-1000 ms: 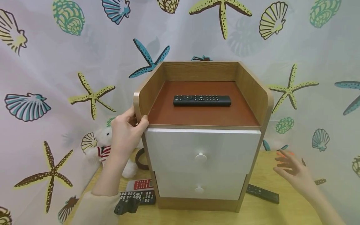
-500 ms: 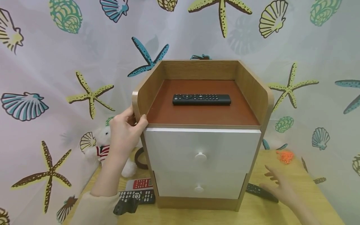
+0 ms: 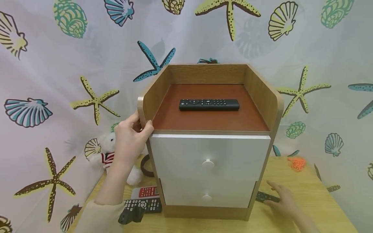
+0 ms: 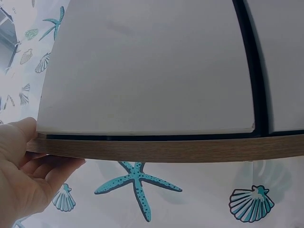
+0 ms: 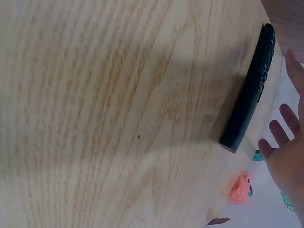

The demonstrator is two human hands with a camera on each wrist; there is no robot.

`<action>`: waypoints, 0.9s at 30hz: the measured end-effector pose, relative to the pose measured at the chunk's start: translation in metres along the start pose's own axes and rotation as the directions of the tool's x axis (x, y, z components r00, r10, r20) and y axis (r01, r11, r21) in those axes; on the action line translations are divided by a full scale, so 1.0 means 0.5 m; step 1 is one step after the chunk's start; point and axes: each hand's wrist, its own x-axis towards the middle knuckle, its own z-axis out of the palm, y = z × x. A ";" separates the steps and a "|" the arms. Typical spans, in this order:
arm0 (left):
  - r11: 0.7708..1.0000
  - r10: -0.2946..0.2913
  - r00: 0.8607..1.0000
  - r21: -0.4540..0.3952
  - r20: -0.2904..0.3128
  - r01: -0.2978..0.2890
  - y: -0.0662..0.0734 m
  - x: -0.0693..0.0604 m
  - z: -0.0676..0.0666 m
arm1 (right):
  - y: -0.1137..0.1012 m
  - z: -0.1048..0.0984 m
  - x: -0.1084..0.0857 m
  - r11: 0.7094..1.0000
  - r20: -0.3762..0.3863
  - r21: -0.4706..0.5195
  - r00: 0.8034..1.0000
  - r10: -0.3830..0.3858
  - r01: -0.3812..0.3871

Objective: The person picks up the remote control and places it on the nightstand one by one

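My left hand (image 3: 129,139) grips the front edge of the left side panel of a small wooden cabinet (image 3: 180,155) with two white drawers. Its thumb lies on the inner side, and its fingers are behind the panel; in the left wrist view the hand (image 4: 26,173) holds the wooden edge. On the table to the cabinet's right lies a black remote control (image 3: 263,196), partly covered by my right hand (image 3: 285,202). The right wrist view shows that hand's fingers spread, a gap between them and the remote control (image 5: 251,90).
Another black remote control (image 3: 209,104) lies on the cabinet's brown top. Left of the cabinet are a red-and-white device (image 3: 148,192), a dark remote (image 3: 152,205), a brown ring (image 3: 145,166) and a white plush toy (image 3: 107,142). Orange strands (image 3: 298,164) lie back right on the table (image 3: 317,197).
My right hand has come down and leftward from the right, to over the remote control beside the cabinet. The left hand keeps its grip on the side panel.
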 end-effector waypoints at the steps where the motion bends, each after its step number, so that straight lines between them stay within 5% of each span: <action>1: 1.000 0.001 1.000 0.000 -0.001 -0.001 -0.001 0.000 0.000 | 0.002 0.004 0.000 1.000 0.001 -0.007 1.000 -0.003 0.003; 11: 1.000 0.025 1.000 0.001 -0.012 -0.025 -0.004 -0.001 0.003 | 0.015 0.035 0.003 0.997 0.060 -0.041 0.996 0.068 -0.066; 27: 1.000 -0.002 1.000 -0.013 -0.007 0.002 0.001 -0.001 0.002 | 0.035 0.080 0.013 0.988 0.030 -0.053 0.988 0.149 -0.147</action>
